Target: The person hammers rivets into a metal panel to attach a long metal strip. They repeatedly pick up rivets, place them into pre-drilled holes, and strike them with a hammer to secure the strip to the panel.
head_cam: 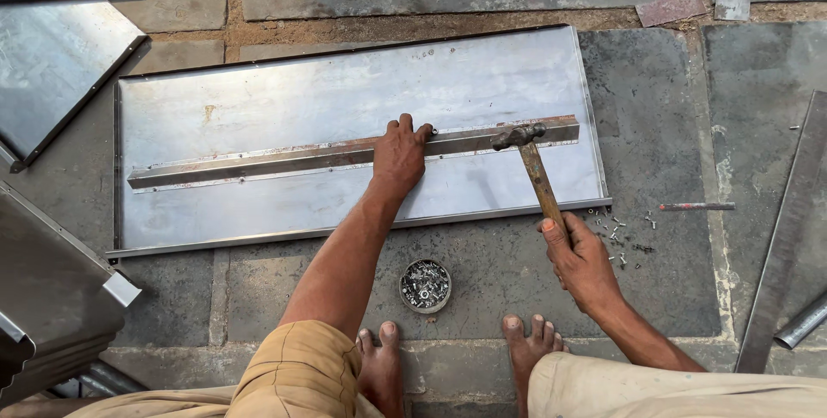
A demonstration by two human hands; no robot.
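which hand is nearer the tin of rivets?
Right. The right hand grips the hammer handle just up and right of the tin; the left hand presses the strip, farther up.

- The left hand presses flat on a long metal strip that lies on a steel sheet.
- The right hand holds a hammer by its wooden handle; the head rests on the strip.
- A small tin of rivets stands on the stone floor near the bare feet.
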